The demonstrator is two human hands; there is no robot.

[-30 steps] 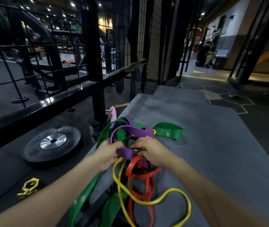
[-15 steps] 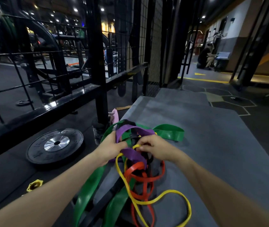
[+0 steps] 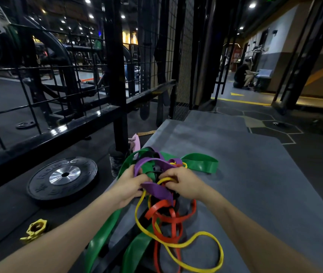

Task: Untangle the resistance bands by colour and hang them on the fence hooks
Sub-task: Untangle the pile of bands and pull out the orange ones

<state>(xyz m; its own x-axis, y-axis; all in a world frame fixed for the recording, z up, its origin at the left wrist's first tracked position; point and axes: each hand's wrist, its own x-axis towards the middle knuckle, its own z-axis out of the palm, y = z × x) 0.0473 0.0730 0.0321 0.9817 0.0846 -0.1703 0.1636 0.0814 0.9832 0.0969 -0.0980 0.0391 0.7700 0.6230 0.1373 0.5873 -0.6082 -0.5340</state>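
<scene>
Left hand (image 3: 128, 187) grips the purple band (image 3: 156, 191); right hand (image 3: 184, 186) pinches the yellow band (image 3: 176, 245) (all tangled).

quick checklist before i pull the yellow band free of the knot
1. Right hand pinches the yellow band at its top loop: ok.
2. Left hand holds the purple band to brace the tangle: ok.
3. Yellow band free of the red band: not ok, they cross several times.
4. Yellow free of the purple band: not ok, purple lies over it.
5. Green band out of the way: cannot tell, it runs under the pile.
6. Slack on the grey mat: ok, a long loop lies loose.
</scene>
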